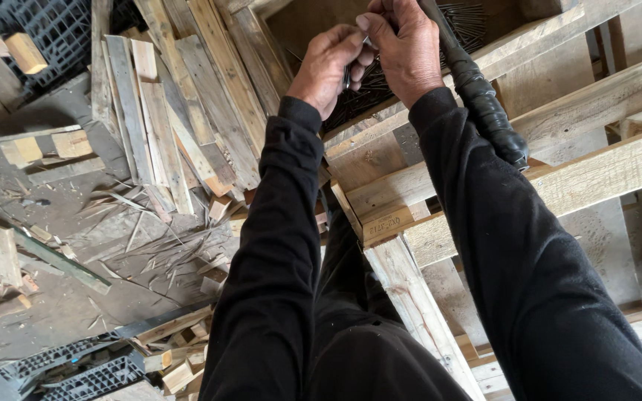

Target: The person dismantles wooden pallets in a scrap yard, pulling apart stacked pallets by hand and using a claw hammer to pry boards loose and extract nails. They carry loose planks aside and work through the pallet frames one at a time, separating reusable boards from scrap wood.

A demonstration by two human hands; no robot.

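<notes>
Both arms in black sleeves reach up and forward over a wooden pallet. My left hand pinches a few dark nails between its fingertips. My right hand is closed around the black taped handle of a tool, whose lower end hangs past my forearm; its fingertips meet those of the left hand. Just beyond the hands lies a heap of dark nails in a wooden box. The tool's head is out of view.
A stack of loose weathered boards leans at the left. Wood splinters and offcuts litter the concrete floor. Black plastic crates lie at the bottom left and top left. Pallet slats run under my legs.
</notes>
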